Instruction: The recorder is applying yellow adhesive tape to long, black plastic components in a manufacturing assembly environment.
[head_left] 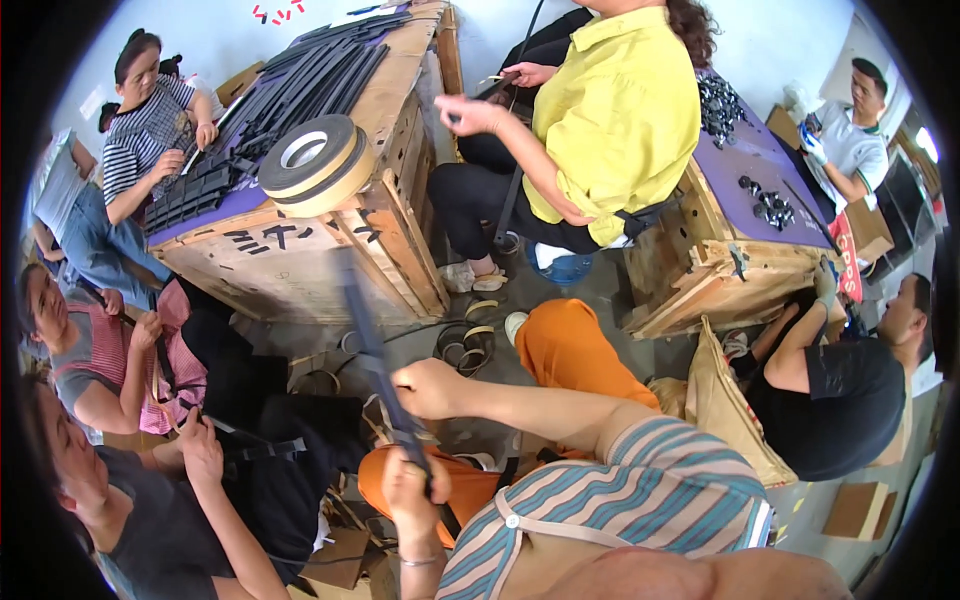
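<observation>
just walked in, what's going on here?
The person's left hand grips the lower part of a long dark strip, held up in front of them. Their right hand is curled beside it; whether it grips anything is unclear. Ahead, tape rolls sit on the corner of a wooden workbench, with more dark strips lying behind them. A co-worker in yellow sits nearby.
</observation>
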